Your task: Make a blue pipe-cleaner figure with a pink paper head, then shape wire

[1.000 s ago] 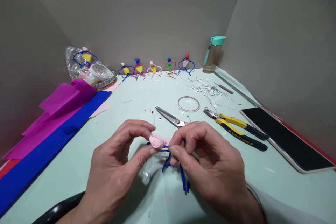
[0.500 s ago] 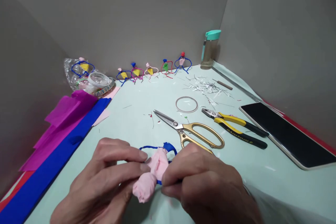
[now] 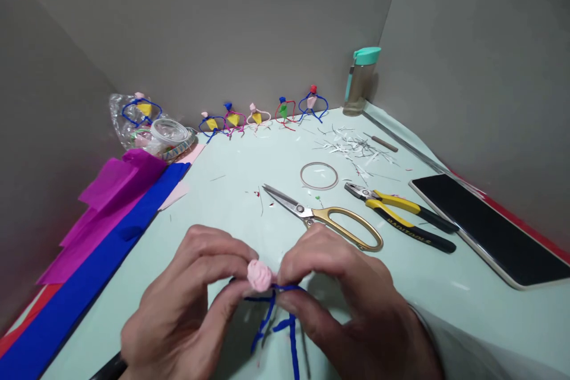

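Between two hands, just above the near part of the table (image 3: 240,157): one figure (image 3: 259,275), with a crumpled, ball-shaped pink head and thin, paper-wrapped blue limbs, bent and dangling.

Left hand (image 3: 191,300): thumb and forefinger close about the head; whether they grip it or the blue part behind is hard to tell. Right hand (image 3: 347,300): thumb and forefinger pinching a blue limb just beside the head.

Beyond the hands: scissors (image 3: 303,211), steel blades, gold looped handles, one partly behind the right hand; pliers (image 3: 394,222), steel jaws, yellow-and-black grips; thin pale ring (image 3: 301,175); tangle of fine strips (image 3: 356,145), white and dark; slim brown rod (image 3: 383,143); phone (image 3: 485,228), flat, glossy black face, pale edge.

Back wall: five similar figures (image 3: 257,119) in a row, looped limbs, folded bodies of yellow, green or pink.

Containers: bottle (image 3: 355,94), smoky and translucent, turquoise lid, contents unclear; clear bag (image 3: 119,113), wrinkled, pink and green bits dimly visible, another figure against it, inside or out uncertain. Beside it, a white roll (image 3: 157,132).

Left side: magenta paper (image 3: 107,184), creased; blue paper (image 3: 89,285), a long band, cut off by the frame.

Lower left: black object (image 3: 109,368), mostly hidden, unidentified.
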{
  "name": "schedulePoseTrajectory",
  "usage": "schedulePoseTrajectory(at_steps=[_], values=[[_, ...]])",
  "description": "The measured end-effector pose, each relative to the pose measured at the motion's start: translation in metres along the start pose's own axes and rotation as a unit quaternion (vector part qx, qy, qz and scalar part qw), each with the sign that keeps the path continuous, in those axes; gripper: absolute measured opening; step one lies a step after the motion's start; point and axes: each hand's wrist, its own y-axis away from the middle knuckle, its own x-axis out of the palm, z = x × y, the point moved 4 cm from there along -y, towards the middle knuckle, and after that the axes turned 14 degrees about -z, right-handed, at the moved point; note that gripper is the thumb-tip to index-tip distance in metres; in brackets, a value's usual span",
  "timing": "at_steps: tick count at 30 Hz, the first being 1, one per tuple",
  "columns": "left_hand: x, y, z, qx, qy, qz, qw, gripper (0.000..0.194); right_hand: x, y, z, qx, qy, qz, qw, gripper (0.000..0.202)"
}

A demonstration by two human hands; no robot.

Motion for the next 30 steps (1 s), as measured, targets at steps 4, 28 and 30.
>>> schedulePoseTrajectory(at_steps=[4,28,30], values=[[0.005,-0.001,0.010,-0.087,0.029,-0.016,0.996,0.020,0.002,-0.004,-0.005,0.023,0.021,0.046,0.998,0.017],[0.018,0.002,0.023,-0.322,0.084,0.053,0.942,0.009,0.000,-0.018,-0.017,0.098,0.069,0.101,0.988,0.009],[0.018,0.002,0.022,-0.329,0.086,0.055,0.939,0.008,0.003,-0.019,-0.014,0.078,0.077,0.119,0.987,0.008]])
